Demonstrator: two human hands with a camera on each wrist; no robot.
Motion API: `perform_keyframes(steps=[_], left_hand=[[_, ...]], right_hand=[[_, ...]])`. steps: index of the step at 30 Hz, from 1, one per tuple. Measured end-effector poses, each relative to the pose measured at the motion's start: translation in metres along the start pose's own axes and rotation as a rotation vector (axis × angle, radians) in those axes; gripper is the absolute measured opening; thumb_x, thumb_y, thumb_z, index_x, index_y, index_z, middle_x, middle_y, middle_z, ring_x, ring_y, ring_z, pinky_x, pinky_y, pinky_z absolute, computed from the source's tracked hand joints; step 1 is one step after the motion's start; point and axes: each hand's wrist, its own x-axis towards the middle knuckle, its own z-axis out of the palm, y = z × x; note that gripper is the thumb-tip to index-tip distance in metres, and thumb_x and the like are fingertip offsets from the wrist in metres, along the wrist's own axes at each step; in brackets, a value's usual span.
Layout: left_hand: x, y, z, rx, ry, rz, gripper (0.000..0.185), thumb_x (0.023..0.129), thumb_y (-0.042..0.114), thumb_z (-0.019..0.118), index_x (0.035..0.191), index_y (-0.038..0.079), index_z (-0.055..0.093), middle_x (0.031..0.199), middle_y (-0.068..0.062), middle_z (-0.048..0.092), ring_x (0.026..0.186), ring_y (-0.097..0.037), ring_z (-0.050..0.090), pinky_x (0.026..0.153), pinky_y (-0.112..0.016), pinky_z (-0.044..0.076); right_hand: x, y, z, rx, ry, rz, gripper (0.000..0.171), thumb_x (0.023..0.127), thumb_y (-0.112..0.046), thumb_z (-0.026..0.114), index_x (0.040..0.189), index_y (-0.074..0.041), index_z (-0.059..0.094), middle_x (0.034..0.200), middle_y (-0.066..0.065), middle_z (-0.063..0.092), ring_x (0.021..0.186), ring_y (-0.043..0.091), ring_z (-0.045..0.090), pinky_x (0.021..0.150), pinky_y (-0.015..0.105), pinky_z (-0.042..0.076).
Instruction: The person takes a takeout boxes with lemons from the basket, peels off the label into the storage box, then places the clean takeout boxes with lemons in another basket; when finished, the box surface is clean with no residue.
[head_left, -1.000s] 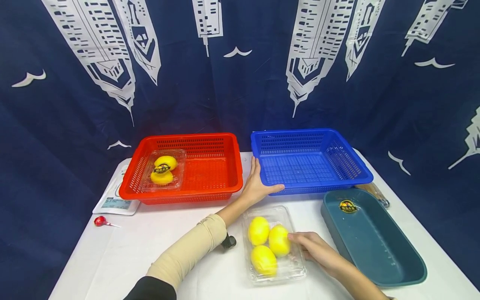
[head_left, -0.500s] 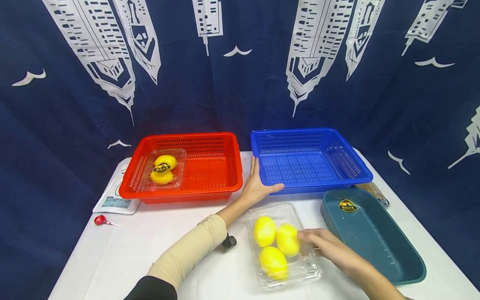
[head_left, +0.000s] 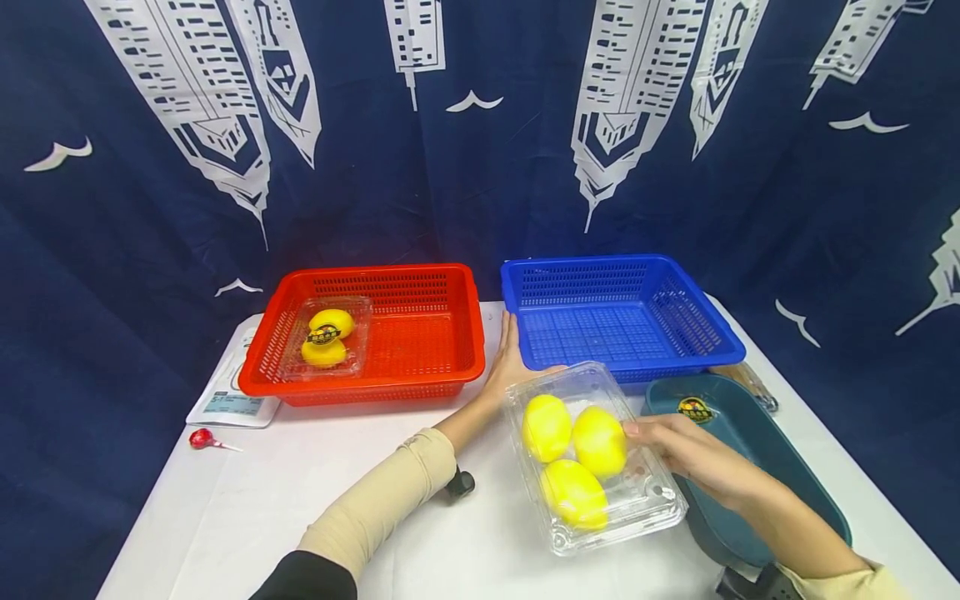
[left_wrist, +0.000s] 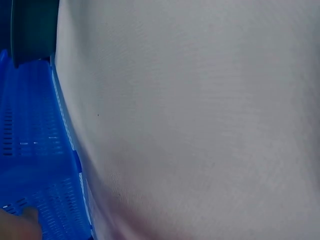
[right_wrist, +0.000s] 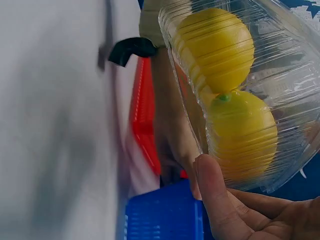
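Observation:
My right hand [head_left: 693, 454] grips the right side of a clear plastic clamshell box [head_left: 648, 500], tilted above the white table. Three lemons [head_left: 576, 493] show through it. In the right wrist view, the thumb [right_wrist: 212, 192] presses the edge of the box, with the other fingers partly hidden beneath. My left hand [head_left: 507, 367] spreads its straight fingers at the near left corner of the blue basket [head_left: 622, 367], its thumb side partly covered by the box. In the left wrist view only a bit of that hand [left_wrist: 20, 227] shows, beside the basket.
A red basket [head_left: 367, 390] at the back left bears another lemon box [head_left: 358, 333] with a label. On the right stands a dark teal tray [head_left: 761, 429] with a round sticker [head_left: 695, 410]. A lollipop [head_left: 201, 438] and a white packet [head_left: 232, 404] lie on the left.
My right hand has lifted the clamshell box off the table and carried it right and away from me, towards the blue basket. The left hand has stayed at the basket's corner.

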Motion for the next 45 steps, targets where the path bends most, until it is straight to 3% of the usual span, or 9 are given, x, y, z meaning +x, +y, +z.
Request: perform_keyframes(steps=[9, 13, 19, 20, 24, 26, 31, 33, 45], left_hand=[[-0.005, -0.010, -0.007, 0.002, -0.028, 0.202, 0.097, 0.085, 0.023, 0.060, 0.153, -0.008, -0.001, 0.163, -0.022, -0.009, 0.152, -0.036, 0.004, 0.123, -0.049, 0.017], [-0.005, -0.006, -0.006, 0.007, -0.020, 0.121, 0.085, 0.089, 0.015, 0.052, 0.154, -0.004, 0.000, 0.164, -0.016, -0.009, 0.153, -0.031, 0.006, 0.124, -0.044, 0.016], [-0.001, -0.003, -0.005, 0.028, 0.016, 0.030, 0.107, 0.081, 0.030, 0.073, 0.157, 0.005, 0.000, 0.166, -0.010, -0.006, 0.152, -0.031, 0.013, 0.122, -0.045, 0.023], [0.000, -0.003, -0.005, 0.024, 0.014, 0.022, 0.112, 0.079, 0.033, 0.075, 0.157, 0.007, 0.000, 0.166, -0.008, -0.006, 0.152, -0.032, 0.014, 0.121, -0.046, 0.024], [-0.001, -0.005, -0.005, 0.005, -0.004, -0.009, 0.120, 0.074, 0.041, 0.080, 0.157, 0.009, -0.001, 0.166, -0.003, -0.010, 0.152, -0.032, 0.013, 0.120, -0.048, 0.025], [-0.001, -0.005, -0.004, -0.002, -0.006, -0.024, 0.121, 0.073, 0.042, 0.080, 0.157, 0.008, 0.000, 0.166, -0.001, -0.010, 0.152, -0.031, 0.013, 0.121, -0.048, 0.024], [0.000, -0.004, -0.003, -0.040, 0.004, -0.033, 0.126, 0.070, 0.044, 0.084, 0.158, 0.013, 0.000, 0.166, 0.003, -0.009, 0.153, -0.028, 0.012, 0.122, -0.049, 0.022], [0.000, -0.003, -0.002, -0.062, 0.006, -0.026, 0.128, 0.069, 0.044, 0.085, 0.158, 0.016, -0.003, 0.166, 0.004, -0.009, 0.153, -0.027, 0.012, 0.121, -0.049, 0.023], [-0.002, 0.002, -0.002, -0.088, -0.004, -0.042, 0.128, 0.069, 0.048, 0.084, 0.158, 0.020, -0.005, 0.165, 0.008, -0.011, 0.154, -0.025, 0.008, 0.121, -0.051, 0.024]], right_hand=[[0.015, -0.008, -0.025, -0.051, 0.048, -0.057, 0.051, 0.105, -0.027, 0.032, 0.121, 0.015, 0.055, 0.105, 0.002, 0.068, 0.095, 0.015, 0.067, 0.086, 0.025, 0.055], [0.023, -0.008, -0.035, -0.038, 0.042, -0.066, 0.052, 0.106, -0.028, 0.031, 0.125, 0.015, 0.053, 0.104, -0.006, 0.070, 0.095, 0.013, 0.067, 0.084, 0.026, 0.057], [0.034, -0.011, -0.053, -0.053, 0.139, 0.007, 0.056, 0.105, -0.035, 0.034, 0.127, 0.012, 0.052, 0.102, -0.003, 0.062, 0.087, 0.008, 0.059, 0.077, 0.020, 0.052], [0.035, -0.011, -0.055, -0.040, 0.147, 0.020, 0.058, 0.104, -0.035, 0.035, 0.132, 0.014, 0.047, 0.114, 0.006, 0.060, 0.100, 0.014, 0.059, 0.089, 0.025, 0.052], [0.038, -0.011, -0.064, -0.001, 0.151, 0.055, 0.066, 0.103, -0.036, 0.037, 0.141, 0.019, 0.031, 0.154, 0.032, 0.022, 0.143, 0.045, 0.023, 0.121, 0.057, 0.018], [0.041, -0.011, -0.069, -0.002, 0.144, 0.061, 0.068, 0.104, -0.038, 0.035, 0.143, 0.018, 0.029, 0.159, 0.031, 0.006, 0.147, 0.050, 0.007, 0.119, 0.065, 0.009], [0.047, -0.012, -0.087, -0.014, 0.150, 0.059, 0.069, 0.103, -0.039, 0.034, 0.146, 0.014, 0.025, 0.160, 0.030, 0.002, 0.147, 0.050, 0.004, 0.117, 0.069, 0.006], [0.050, -0.013, -0.096, 0.011, 0.137, 0.061, 0.074, 0.103, -0.038, 0.036, 0.150, 0.013, 0.011, 0.160, 0.025, -0.017, 0.145, 0.049, -0.018, 0.110, 0.075, -0.009], [0.075, -0.018, -0.156, -0.120, 0.128, 0.157, 0.081, 0.103, -0.049, 0.030, 0.153, 0.006, -0.002, 0.160, 0.024, -0.017, 0.146, 0.048, -0.014, 0.114, 0.072, 0.003]])
